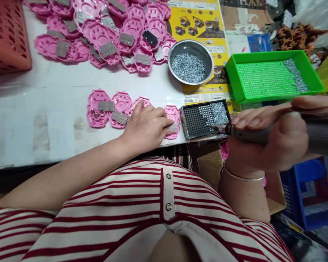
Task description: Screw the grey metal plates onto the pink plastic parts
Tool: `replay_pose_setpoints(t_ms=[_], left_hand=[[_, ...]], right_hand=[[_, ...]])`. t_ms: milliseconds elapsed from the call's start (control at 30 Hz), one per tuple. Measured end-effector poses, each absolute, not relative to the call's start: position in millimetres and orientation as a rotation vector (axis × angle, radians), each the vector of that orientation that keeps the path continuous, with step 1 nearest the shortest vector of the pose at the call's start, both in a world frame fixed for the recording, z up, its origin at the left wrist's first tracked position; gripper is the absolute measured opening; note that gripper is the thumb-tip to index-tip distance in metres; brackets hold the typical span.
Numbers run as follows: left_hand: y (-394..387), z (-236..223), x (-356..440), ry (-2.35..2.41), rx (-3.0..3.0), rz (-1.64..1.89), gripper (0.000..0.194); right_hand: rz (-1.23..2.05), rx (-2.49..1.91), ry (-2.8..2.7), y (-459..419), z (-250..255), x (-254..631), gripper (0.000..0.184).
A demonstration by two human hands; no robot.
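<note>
My left hand [149, 125] is over a short row of pink plastic parts, its fingertips pressed together on the rightmost pink plastic part [172, 113] and the grey metal plate [174, 128] on it. To the left lie more pink parts [98, 100] with metal plates [106, 106], one partly under my hand. My right hand [273, 138] grips a dark electric screwdriver [251, 135] held level. The tip of its bit [215, 127] is at the black perforated screw tray [195, 122], where small silver screws [219, 112] fill the right side.
A metal bowl [175, 74] of small screws stands behind the tray, and a green basket [273, 96] with screws sits at right. Pink parts with plates [98, 36] are heaped at the back. A red basket [8, 36] stands at left, a blue crate [311, 193] low at right.
</note>
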State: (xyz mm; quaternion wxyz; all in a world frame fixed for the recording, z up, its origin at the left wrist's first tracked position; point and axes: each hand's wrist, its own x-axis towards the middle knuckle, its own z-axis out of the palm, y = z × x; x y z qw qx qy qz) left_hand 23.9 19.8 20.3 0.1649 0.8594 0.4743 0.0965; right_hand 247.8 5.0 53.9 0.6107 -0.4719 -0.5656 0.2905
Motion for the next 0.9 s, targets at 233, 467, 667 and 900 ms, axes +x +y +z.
replay_pose_setpoints(t_ms=[233,467,667,900], left_hand=[[21,22,25,1.355,2.459,0.285,0.022],[21,20,24,1.328,2.471,0.33,0.021],[22,21,25,1.329,2.459,0.341,0.02],[14,26,28,1.353,2.546,0.275,0.024]], right_hand=[[0.673,-0.804,-1.424,7,45,208,0.023],[0.67,-0.664,-1.395,17,30,189,0.014],[0.608,-0.687,-1.366,27,27,183,0.029],[0.691,-0.986,-1.394,23,22,189,0.042]])
